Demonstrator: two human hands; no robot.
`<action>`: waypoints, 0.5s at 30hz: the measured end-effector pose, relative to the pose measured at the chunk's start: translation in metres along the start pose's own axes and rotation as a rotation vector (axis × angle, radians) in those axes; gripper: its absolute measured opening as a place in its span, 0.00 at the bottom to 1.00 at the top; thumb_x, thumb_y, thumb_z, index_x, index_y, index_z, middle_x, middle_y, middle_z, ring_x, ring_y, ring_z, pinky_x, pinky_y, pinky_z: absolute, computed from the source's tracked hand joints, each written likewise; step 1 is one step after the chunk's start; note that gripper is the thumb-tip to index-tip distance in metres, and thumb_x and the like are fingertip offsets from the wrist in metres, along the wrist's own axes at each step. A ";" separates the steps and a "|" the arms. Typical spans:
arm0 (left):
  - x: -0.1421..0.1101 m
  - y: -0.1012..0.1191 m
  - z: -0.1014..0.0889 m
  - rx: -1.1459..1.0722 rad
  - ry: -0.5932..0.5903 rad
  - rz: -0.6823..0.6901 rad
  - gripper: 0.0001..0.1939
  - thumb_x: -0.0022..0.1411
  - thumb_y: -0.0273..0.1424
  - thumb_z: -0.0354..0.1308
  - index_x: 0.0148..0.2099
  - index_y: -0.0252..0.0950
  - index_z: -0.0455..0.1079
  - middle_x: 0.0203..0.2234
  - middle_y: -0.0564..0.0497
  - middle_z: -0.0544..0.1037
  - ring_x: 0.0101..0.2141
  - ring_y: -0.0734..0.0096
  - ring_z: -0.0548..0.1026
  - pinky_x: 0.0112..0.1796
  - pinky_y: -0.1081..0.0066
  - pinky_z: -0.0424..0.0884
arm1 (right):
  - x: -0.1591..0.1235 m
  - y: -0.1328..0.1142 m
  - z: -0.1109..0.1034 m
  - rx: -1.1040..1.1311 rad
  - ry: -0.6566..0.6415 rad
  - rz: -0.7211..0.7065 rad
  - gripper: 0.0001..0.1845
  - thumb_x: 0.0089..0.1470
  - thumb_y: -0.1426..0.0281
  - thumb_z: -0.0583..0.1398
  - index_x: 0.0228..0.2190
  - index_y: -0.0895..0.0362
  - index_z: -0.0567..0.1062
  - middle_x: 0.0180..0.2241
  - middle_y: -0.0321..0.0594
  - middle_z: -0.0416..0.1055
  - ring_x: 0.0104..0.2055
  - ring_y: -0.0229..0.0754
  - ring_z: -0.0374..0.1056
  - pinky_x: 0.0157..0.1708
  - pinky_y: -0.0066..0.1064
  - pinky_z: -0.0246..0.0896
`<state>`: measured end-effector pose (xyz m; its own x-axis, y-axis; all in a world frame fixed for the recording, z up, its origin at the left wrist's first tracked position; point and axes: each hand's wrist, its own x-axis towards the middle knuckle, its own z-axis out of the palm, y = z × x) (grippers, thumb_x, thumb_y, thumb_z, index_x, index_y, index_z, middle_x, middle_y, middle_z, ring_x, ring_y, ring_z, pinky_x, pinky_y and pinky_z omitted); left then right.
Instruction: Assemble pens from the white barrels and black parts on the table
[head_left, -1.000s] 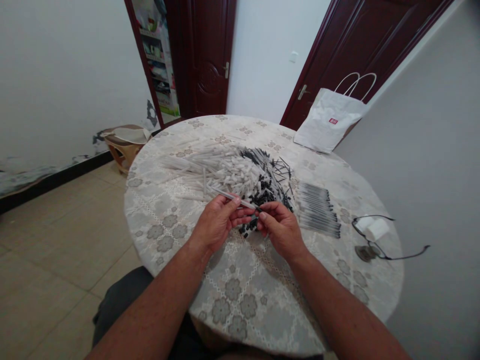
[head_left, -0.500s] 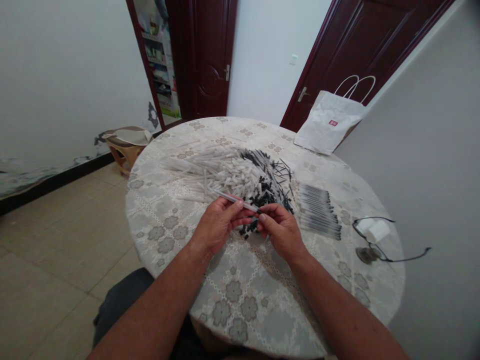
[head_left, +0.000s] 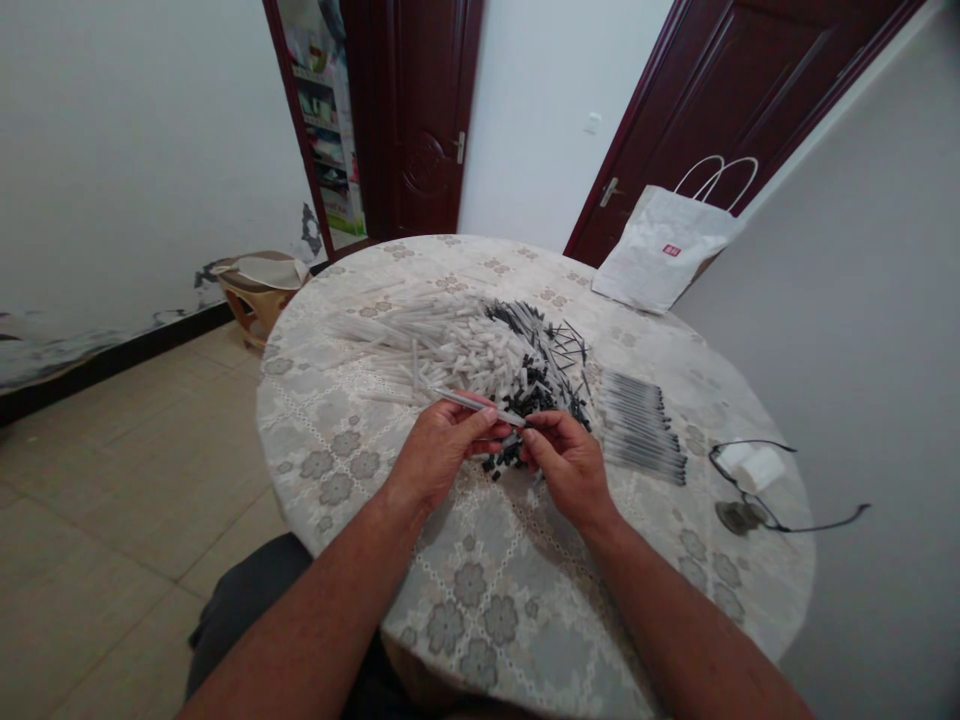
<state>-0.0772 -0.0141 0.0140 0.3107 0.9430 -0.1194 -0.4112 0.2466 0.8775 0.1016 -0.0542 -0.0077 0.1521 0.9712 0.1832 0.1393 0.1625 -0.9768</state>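
Note:
My left hand (head_left: 442, 450) is closed round a clear pen barrel (head_left: 469, 401) that sticks out up and to the left. My right hand (head_left: 566, 460) pinches the barrel's right end, fingertips meeting the left hand's. Both hover over the near edge of a heap of clear pen barrels (head_left: 435, 345) and small black parts (head_left: 544, 375) on a round table (head_left: 487, 560) with a floral cloth. A row of finished pens (head_left: 641, 430) lies to the right of my right hand.
Glasses (head_left: 757, 490) and a small white object (head_left: 757, 465) lie at the table's right side. A white paper bag (head_left: 667, 250) leans at the far right by a dark door. A low stool (head_left: 255, 285) stands on the tiled floor at the left.
The hands stay joined on the barrel with only slight finger movement. The view has shifted a little to the left.

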 end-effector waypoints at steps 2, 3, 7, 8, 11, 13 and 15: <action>0.000 0.000 0.000 0.003 0.005 0.001 0.16 0.57 0.37 0.71 0.41 0.33 0.74 0.36 0.43 0.84 0.36 0.63 0.83 0.35 0.69 0.80 | -0.002 0.001 -0.001 -0.087 0.005 -0.032 0.12 0.60 0.59 0.64 0.42 0.53 0.75 0.28 0.35 0.76 0.27 0.39 0.71 0.27 0.29 0.65; 0.000 0.000 0.001 0.003 0.004 0.000 0.16 0.57 0.37 0.71 0.41 0.33 0.74 0.36 0.43 0.84 0.36 0.63 0.83 0.35 0.69 0.80 | -0.003 0.002 -0.002 -0.143 0.006 -0.058 0.12 0.61 0.60 0.63 0.43 0.53 0.75 0.29 0.35 0.76 0.28 0.39 0.71 0.28 0.30 0.65; -0.001 0.000 0.002 -0.017 -0.005 -0.019 0.16 0.56 0.37 0.72 0.40 0.33 0.73 0.35 0.43 0.84 0.34 0.63 0.83 0.35 0.68 0.80 | -0.004 0.002 -0.006 -0.393 0.020 -0.235 0.09 0.63 0.64 0.61 0.44 0.52 0.75 0.34 0.38 0.77 0.32 0.42 0.73 0.34 0.34 0.67; 0.000 -0.001 0.002 -0.025 -0.008 -0.024 0.16 0.56 0.37 0.72 0.40 0.33 0.73 0.35 0.43 0.84 0.34 0.63 0.83 0.35 0.68 0.80 | -0.004 0.002 -0.007 -0.439 0.024 -0.287 0.08 0.64 0.65 0.61 0.44 0.52 0.75 0.35 0.39 0.77 0.34 0.43 0.74 0.36 0.34 0.67; 0.000 -0.002 0.001 -0.040 -0.022 -0.032 0.15 0.57 0.38 0.71 0.38 0.32 0.74 0.34 0.42 0.84 0.33 0.63 0.83 0.35 0.67 0.80 | -0.004 -0.001 -0.008 -0.524 0.038 -0.430 0.07 0.65 0.68 0.60 0.45 0.51 0.75 0.40 0.41 0.77 0.40 0.44 0.74 0.41 0.35 0.67; 0.000 -0.002 0.000 -0.041 -0.033 -0.036 0.15 0.58 0.39 0.70 0.37 0.32 0.74 0.34 0.42 0.84 0.33 0.63 0.83 0.35 0.67 0.80 | -0.004 -0.002 -0.009 -0.547 0.045 -0.486 0.07 0.65 0.68 0.59 0.45 0.51 0.74 0.41 0.41 0.77 0.42 0.44 0.74 0.42 0.35 0.67; 0.000 -0.002 0.000 -0.042 -0.040 -0.038 0.15 0.58 0.39 0.70 0.37 0.32 0.74 0.34 0.43 0.84 0.33 0.64 0.83 0.36 0.66 0.80 | -0.004 -0.004 -0.009 -0.558 0.050 -0.491 0.07 0.65 0.68 0.59 0.45 0.51 0.74 0.40 0.41 0.77 0.41 0.44 0.73 0.41 0.35 0.66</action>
<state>-0.0759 -0.0146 0.0122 0.3600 0.9235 -0.1328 -0.4340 0.2917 0.8524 0.1089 -0.0604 -0.0033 -0.0129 0.7983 0.6021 0.6768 0.4502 -0.5825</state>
